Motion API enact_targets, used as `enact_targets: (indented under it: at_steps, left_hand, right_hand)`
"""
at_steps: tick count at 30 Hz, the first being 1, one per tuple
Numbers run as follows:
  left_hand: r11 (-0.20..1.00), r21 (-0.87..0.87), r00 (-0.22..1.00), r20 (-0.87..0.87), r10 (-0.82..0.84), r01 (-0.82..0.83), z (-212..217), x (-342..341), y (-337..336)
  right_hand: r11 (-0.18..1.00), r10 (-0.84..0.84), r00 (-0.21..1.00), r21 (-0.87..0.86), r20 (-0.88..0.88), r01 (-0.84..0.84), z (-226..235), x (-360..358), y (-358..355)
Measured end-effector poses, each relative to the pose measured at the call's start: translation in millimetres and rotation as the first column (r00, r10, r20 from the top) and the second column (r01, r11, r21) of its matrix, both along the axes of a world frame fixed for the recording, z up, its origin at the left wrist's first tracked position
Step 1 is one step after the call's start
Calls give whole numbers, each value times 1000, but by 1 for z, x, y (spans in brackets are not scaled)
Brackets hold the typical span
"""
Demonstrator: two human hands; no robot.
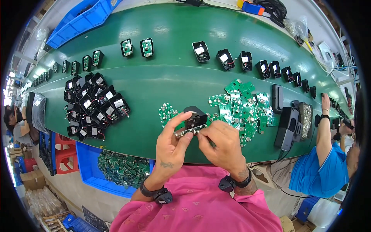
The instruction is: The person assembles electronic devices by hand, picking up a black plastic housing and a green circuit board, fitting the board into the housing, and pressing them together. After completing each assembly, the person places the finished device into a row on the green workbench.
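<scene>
In front of my chest, my left hand (171, 146) is closed around a small black plastic housing (196, 117), thumb below and index finger over its top. A green circuit board (197, 128) lies along the housing's near edge, beside my left thumb. The fingers of my right hand (223, 144) are pinched together at the board's right end; whatever they grip there is too small to make out. Just beyond both hands are loose green circuit boards, a small group (166, 113) to the left and a large heap (241, 112) to the right.
A pile of black housings (96, 102) lies left on the green table (154, 85). More housings (201, 51) form a row farther back. Right of the boards stand a dark device (285, 127) and a co-worker's arm (325, 131). A blue bin (91, 174) of boards sits below the table's edge.
</scene>
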State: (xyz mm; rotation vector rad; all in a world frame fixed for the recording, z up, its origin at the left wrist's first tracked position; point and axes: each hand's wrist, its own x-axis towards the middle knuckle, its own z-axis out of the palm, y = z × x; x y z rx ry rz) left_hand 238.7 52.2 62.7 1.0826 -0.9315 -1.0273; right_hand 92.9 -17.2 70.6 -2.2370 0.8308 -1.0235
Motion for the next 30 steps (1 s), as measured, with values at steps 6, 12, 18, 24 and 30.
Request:
enact_targets:
  at_steps: [6,12,18,24,30]
  left_hand:
    - [995,76,998,-22,62,-60,0,-5,-1]
    - [995,53,993,87,84,-89,-3,-8,2]
    - [993,34,958,270,100,-113,-5,-9,3]
    - [985,-140,856,492,160,-103,-7,-7,2]
    - [975,-62,850,481,216,-213,-8,-12,5]
  right_hand:
    - [998,35,999,-52,-27,-37,0,2,1]
    - [1000,7,1000,-6,-17,-7,3,1,2]
    - [999,53,998,13,-37,-52,3,-2,-1]
    - [983,94,995,160,-17,-90,9,-4,-2]
    - [990,60,997,128,-50,-53,6,4,4]
